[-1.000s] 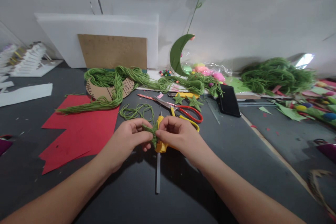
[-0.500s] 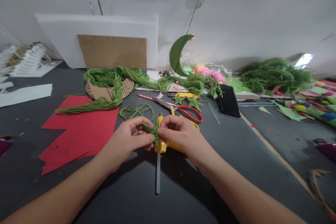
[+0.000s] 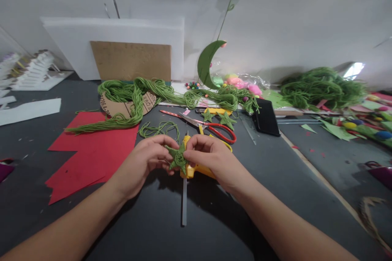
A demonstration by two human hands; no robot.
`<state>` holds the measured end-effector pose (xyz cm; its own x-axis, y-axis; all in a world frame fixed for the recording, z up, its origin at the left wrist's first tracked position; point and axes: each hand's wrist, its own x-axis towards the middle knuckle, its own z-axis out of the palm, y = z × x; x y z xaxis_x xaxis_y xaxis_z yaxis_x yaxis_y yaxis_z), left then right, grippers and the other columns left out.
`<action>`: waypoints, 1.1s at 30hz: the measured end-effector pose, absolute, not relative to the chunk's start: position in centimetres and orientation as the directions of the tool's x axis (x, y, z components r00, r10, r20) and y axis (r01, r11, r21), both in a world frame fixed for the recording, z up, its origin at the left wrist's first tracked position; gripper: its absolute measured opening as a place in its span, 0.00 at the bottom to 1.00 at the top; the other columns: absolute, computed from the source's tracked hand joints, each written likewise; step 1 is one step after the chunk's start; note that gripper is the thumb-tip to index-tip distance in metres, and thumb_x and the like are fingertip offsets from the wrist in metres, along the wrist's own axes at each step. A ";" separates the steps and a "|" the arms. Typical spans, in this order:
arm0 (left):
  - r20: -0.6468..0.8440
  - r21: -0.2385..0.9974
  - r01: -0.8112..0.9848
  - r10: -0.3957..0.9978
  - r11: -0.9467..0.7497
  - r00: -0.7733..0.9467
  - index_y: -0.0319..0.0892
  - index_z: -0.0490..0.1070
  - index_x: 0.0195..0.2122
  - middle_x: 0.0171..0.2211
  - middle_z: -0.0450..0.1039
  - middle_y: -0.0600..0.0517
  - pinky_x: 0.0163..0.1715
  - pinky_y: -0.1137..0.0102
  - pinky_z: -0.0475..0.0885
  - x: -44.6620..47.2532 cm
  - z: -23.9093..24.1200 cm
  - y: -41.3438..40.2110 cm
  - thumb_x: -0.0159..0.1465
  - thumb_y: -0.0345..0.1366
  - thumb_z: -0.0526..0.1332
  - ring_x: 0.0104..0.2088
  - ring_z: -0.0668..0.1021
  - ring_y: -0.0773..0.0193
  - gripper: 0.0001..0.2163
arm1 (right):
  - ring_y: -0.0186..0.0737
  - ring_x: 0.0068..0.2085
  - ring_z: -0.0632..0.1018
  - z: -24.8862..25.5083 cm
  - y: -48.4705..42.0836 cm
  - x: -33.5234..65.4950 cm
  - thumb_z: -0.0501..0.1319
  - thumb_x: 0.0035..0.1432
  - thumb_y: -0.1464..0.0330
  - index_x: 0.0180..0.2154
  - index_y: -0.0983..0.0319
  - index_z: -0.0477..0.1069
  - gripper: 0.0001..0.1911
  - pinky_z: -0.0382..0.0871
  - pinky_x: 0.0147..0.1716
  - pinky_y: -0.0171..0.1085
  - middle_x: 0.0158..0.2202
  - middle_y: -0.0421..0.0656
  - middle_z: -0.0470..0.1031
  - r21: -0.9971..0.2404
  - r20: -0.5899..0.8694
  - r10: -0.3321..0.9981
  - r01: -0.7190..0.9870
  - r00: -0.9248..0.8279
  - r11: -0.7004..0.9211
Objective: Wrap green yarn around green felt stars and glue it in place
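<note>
A small green yarn-wrapped star [image 3: 178, 157] is held above the table, its coiled middle facing me. My right hand [image 3: 211, 157] pinches its right side between thumb and fingers. At its left points, the curled fingers of my left hand [image 3: 153, 155] hold the edge; part of their grip is hidden behind it. Just beneath lies a yellow hot glue gun [image 3: 187, 171] with a grey-white glue stick [image 3: 184, 204] jutting toward me. Beyond my right hand are red-handled scissors [image 3: 222, 131] and two finished green stars [image 3: 226, 120].
Red paper sheets [image 3: 82, 155] and a loose green cord [image 3: 161, 128] lie to the left. Green yarn hanks [image 3: 137, 98] run along the back, below a green crescent moon [image 3: 206, 65]. A black phone [image 3: 267, 117], a clear strip and a yarn heap [image 3: 321, 87] are at right.
The star has turned to show its coiled face more fully. My left thumb has shifted off its front, and the left fingers have loosened slightly. My right hand stays nearly still.
</note>
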<state>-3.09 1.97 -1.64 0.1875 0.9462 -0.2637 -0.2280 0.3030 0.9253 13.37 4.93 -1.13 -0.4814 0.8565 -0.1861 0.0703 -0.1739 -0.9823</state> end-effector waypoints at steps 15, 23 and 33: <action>-0.147 0.971 -0.168 0.979 0.171 0.142 0.39 0.65 0.28 0.24 0.65 0.57 0.27 0.74 0.69 -2.4 -2.6 2.5 0.54 0.38 0.61 0.25 0.73 0.70 0.08 | 0.29 0.22 0.67 -1.9 5.6 13.3 0.63 0.45 0.66 0.23 0.63 0.65 0.09 0.60 0.25 0.31 0.19 0.35 0.66 -0.989 -0.139 0.926 -0.003 -0.352 -0.150; -0.147 0.977 -0.146 0.987 0.156 0.071 0.39 0.65 0.24 0.20 0.64 0.58 0.21 0.76 0.65 -1.9 -2.9 2.4 0.54 0.39 0.61 0.20 0.70 0.71 0.09 | 0.28 0.21 0.66 -2.1 5.1 12.9 0.63 0.45 0.66 0.23 0.63 0.64 0.09 0.59 0.24 0.30 0.19 0.34 0.65 -0.991 -0.107 0.923 -0.035 -0.369 -0.129; -0.050 0.998 -0.038 0.996 0.048 -0.070 0.40 0.63 0.22 0.16 0.63 0.59 0.20 0.76 0.62 -1.2 -3.3 2.3 0.53 0.41 0.61 0.18 0.69 0.70 0.11 | 0.28 0.19 0.67 -2.3 5.0 12.8 0.62 0.44 0.66 0.25 0.63 0.64 0.09 0.61 0.21 0.30 0.17 0.34 0.66 -0.992 -0.093 0.923 -0.043 -0.374 -0.117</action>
<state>-1.22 2.29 -3.33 -0.0705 0.9962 -0.0503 -0.0379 0.0477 0.9981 12.81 4.96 -2.30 -0.3739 0.9228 -0.0928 -0.0435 -0.1174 -0.9921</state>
